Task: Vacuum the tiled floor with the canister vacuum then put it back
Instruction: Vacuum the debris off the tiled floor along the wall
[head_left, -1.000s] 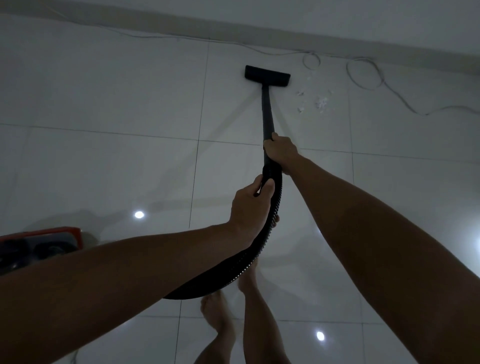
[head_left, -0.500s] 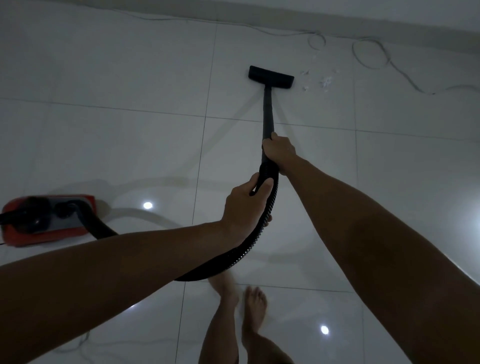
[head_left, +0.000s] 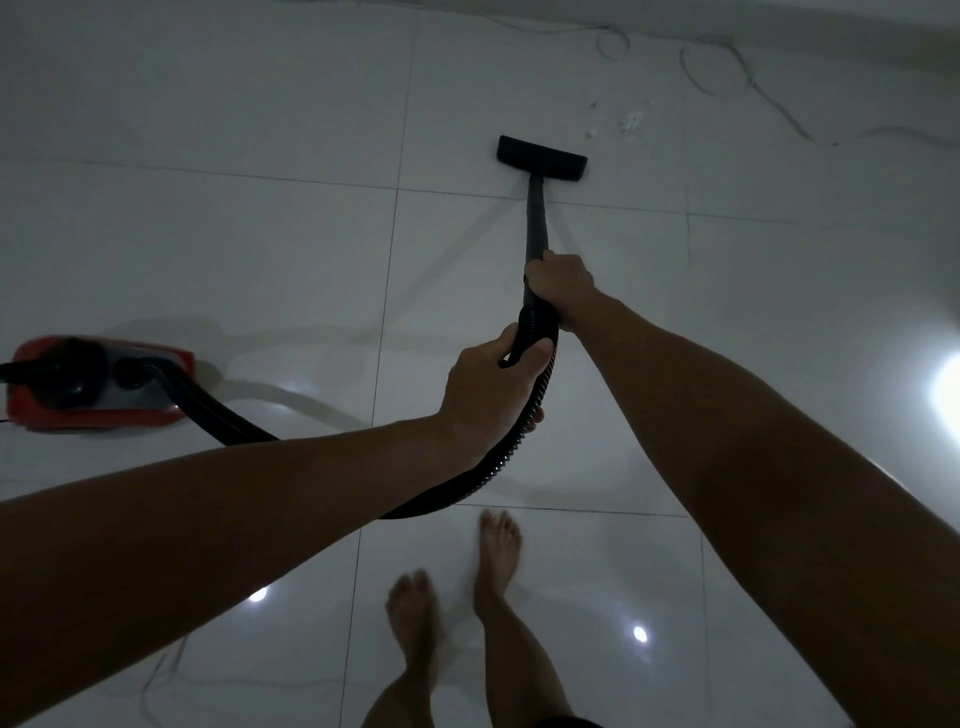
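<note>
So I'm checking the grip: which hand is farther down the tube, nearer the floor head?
The right hand, gripping the rigid tube; the left hand holds back where the ribbed hose starts.

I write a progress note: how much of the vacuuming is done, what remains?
Done: cannot tell. In hand: left hand grips the hose, right hand the wand, nozzle on the floor. Left: white debris beyond the nozzle, then storing the red canister.

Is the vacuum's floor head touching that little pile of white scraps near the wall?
Apart. The head view shows bare tile between the floor head and the white scraps, which lie beyond it toward the wall, up and to the right.
</note>
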